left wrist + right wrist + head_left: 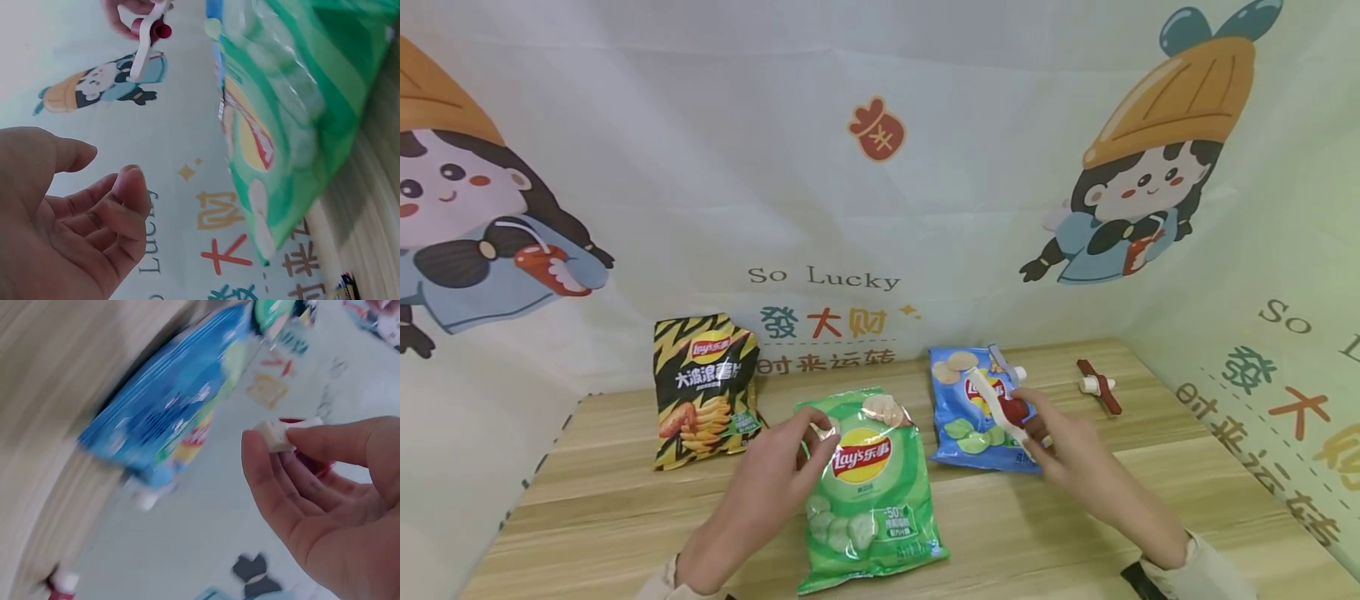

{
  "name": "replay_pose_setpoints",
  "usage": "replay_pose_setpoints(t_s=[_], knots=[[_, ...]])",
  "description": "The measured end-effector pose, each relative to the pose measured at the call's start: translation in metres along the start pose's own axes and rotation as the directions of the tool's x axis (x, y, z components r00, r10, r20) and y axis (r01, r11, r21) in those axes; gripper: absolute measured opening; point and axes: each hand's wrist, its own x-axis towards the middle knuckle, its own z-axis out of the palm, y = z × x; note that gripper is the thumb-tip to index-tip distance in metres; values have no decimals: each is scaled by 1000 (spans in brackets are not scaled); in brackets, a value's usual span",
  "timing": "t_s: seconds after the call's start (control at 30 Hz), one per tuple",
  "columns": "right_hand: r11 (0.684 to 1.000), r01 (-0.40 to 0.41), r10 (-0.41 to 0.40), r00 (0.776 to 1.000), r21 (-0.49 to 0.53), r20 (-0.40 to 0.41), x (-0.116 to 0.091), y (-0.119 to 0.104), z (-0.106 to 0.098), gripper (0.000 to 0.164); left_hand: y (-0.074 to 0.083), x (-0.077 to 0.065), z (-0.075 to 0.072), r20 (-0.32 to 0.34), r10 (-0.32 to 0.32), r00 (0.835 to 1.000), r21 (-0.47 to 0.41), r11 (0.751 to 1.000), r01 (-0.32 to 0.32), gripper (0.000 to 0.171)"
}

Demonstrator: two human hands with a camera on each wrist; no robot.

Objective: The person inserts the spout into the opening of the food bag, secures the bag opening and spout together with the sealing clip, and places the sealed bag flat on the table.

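Note:
My right hand (1067,442) pinches a white bag clip with a red round spout cap (1015,410) between thumb and fingers, above a blue chip bag (955,433). In the right wrist view the clip's white end (275,436) shows between thumb and forefinger. A grey-blue clip with a white cap (1017,373) is at the blue bag's top right. Over the upper left of a green chip bag (868,487), my left hand (775,467) hovers with fingers loosely bent. The left wrist view shows that hand (81,219) holding nothing, apart from the green bag.
A black and yellow chip bag (706,392) lies at the back left of the wooden table (1037,533). Towards the back right lies a dark red clip with a white cap (1099,387). A printed cloth (970,208) stands behind and beside the table.

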Motion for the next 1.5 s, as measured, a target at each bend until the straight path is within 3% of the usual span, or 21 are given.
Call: replay_pose_setpoints(t_s=[0.27,0.4,0.53,0.73,0.87,1.03,1.3,1.5], knots=[[981,128,-147,981,146,130,6,-34,19,52,12,2,3,56,117,992,-102,989,-111,21],[962,146,-194,960,230,204,12,-50,27,50,16,2,7,104,175,979,-152,976,-158,33],[948,127,-212,936,292,281,17,-63,32,49,17,0,9,126,200,972,-215,962,-170,28],[932,72,-202,917,354,345,24,-76,36,47,18,-1,9,111,209,972,-417,897,-145,15],[945,74,-178,934,319,310,27,-85,40,46,19,-2,7,107,204,973,-496,859,-126,15],[959,103,-171,952,263,252,30,-90,46,33,20,-1,4,115,199,973,-542,834,-107,18],[899,144,-234,956,415,176,29,-88,51,27,14,0,-5,195,187,963,-614,789,-29,20],[846,195,-280,955,496,102,32,-87,52,25,9,2,-7,217,224,950,-705,709,-6,21]])
